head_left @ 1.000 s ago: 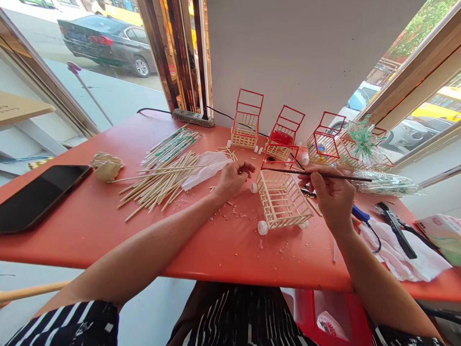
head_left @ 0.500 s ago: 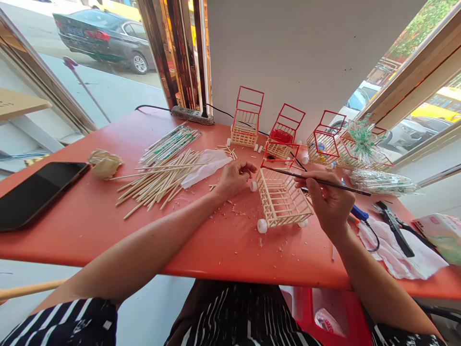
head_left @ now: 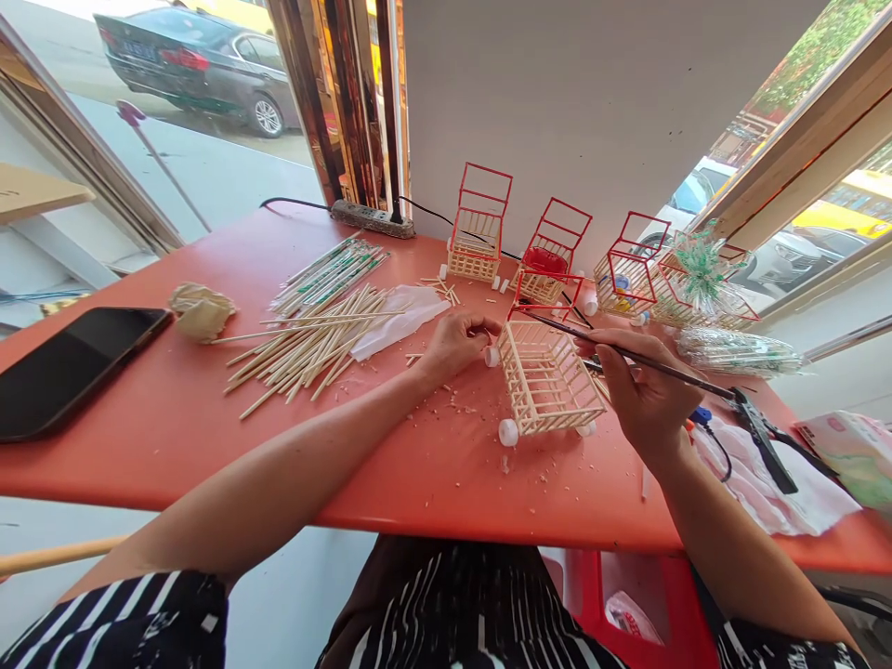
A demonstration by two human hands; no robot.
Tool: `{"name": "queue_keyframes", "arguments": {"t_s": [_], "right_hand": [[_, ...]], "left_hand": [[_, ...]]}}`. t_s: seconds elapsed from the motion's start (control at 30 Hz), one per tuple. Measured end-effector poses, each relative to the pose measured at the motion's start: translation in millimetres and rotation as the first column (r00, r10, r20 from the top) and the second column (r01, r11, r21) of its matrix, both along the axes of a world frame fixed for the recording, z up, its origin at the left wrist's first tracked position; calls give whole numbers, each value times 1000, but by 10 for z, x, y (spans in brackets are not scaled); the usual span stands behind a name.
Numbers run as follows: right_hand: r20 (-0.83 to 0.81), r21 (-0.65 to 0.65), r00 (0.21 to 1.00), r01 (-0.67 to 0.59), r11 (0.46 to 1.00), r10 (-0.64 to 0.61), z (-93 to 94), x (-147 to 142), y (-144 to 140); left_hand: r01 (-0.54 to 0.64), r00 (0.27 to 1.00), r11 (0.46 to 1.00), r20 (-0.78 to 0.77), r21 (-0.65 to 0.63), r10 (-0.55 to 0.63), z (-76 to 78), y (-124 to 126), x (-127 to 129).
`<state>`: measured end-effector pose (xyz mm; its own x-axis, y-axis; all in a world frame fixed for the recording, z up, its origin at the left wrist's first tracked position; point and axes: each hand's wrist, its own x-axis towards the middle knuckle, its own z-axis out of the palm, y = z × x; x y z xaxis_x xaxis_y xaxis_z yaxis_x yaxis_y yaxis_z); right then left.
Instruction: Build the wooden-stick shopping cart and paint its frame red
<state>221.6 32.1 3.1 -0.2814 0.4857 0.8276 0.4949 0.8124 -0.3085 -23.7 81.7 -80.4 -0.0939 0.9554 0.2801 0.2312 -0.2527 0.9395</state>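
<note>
Between the hands (head_left: 456, 342), the stick cart (head_left: 547, 381).

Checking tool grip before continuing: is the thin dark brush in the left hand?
No, the right hand holds the brush; the left hand rests by the stick cart.

The black tablet (head_left: 73, 367) at the left edge is cut off. The right hand (head_left: 645, 386) hides the brush (head_left: 627, 351) mid-shaft. The tissue pack (head_left: 854, 455) at the right edge is cropped.
</note>
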Motion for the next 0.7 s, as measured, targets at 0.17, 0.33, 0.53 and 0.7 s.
{"name": "queue_keyframes", "arguments": {"t_s": [0.17, 0.33, 0.53, 0.7], "right_hand": [[82, 34, 997, -2, 999, 0, 17, -15, -94], [199, 143, 979, -60, 988, 30, 82, -100, -87], [265, 179, 964, -17, 984, -31, 240, -181, -42], [300, 181, 950, 35, 983, -89, 417, -243, -80]], "left_hand": [[13, 1000, 1000, -3, -3, -13, -13, 21, 5], [15, 1000, 1000, 9, -14, -15, -21, 32, 7], [30, 999, 1000, 12, -1, -30, -32, 28, 18], [36, 999, 999, 7, 6, -36, -15, 31, 25]]}}
